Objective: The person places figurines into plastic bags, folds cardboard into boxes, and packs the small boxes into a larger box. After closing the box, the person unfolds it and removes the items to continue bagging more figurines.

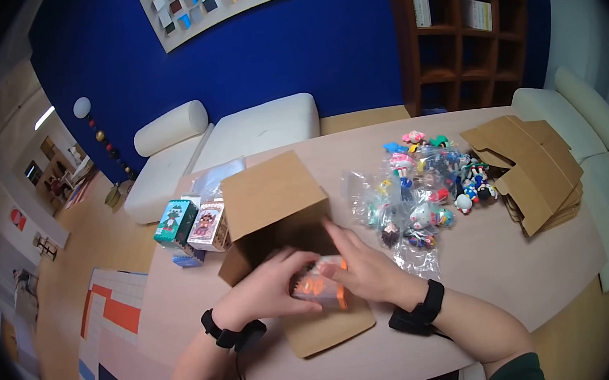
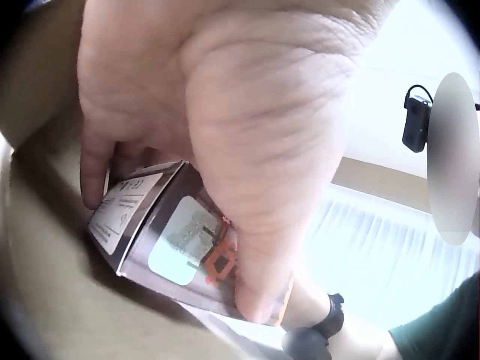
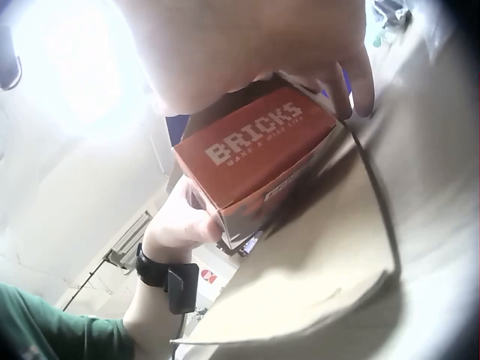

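Observation:
A cardboard carton (image 1: 275, 193) lies on its side on the table, its opening facing me and one flap (image 1: 333, 334) spread toward me. At the opening, my left hand (image 1: 273, 284) grips a small toy brick box (image 1: 317, 287), with the thumb on its printed side (image 2: 180, 240) and the fingers across it. Its orange end (image 3: 255, 142) reads BRICKS in the right wrist view. My right hand (image 1: 367, 268) lies along the other side, thumb over the box and fingers stretched toward the carton's right edge. The carton's inside is mostly in shadow.
Left of the carton stand a green toy box (image 1: 176, 223) and a white-and-brown one (image 1: 207, 226), with a clear plastic bag (image 1: 219, 176) behind. To the right lie many bagged figurines (image 1: 422, 193) and a stack of flattened cardboard (image 1: 537, 167). White sofas (image 1: 261, 124) border the table.

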The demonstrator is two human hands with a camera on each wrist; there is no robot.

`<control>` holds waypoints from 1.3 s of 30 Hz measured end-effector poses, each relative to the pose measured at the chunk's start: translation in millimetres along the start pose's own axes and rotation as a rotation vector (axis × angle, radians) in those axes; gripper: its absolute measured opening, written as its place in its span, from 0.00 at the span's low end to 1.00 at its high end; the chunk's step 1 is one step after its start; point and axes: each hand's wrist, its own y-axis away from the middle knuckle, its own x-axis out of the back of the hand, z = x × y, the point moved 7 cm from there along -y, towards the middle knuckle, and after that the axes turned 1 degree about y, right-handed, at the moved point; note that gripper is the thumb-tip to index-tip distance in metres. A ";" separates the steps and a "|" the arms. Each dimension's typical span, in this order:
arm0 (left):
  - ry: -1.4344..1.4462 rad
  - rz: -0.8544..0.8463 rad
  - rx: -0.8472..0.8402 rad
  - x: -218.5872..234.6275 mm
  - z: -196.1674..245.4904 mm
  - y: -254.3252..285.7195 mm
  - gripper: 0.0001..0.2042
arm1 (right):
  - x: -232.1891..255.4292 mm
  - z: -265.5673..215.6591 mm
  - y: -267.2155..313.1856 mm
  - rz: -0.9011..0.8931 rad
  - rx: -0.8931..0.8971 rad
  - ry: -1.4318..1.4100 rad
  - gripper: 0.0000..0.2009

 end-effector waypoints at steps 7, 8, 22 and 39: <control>0.163 0.073 0.041 5.7 -8.5 -5.7 0.38 | 12.6 -0.9 -1.0 0.064 -0.070 -0.049 0.40; 0.345 0.031 0.071 -0.2 -16.7 -7.5 0.37 | 15.2 -1.9 -1.7 0.061 -0.064 -0.049 0.40; 1.464 0.280 0.286 -59.8 -78.8 -7.2 0.28 | 39.3 -20.6 -5.4 0.224 -0.114 -0.360 0.24; 1.602 0.572 0.443 -55.5 -98.2 2.4 0.20 | 18.6 21.7 -4.7 0.185 -0.303 -0.854 0.17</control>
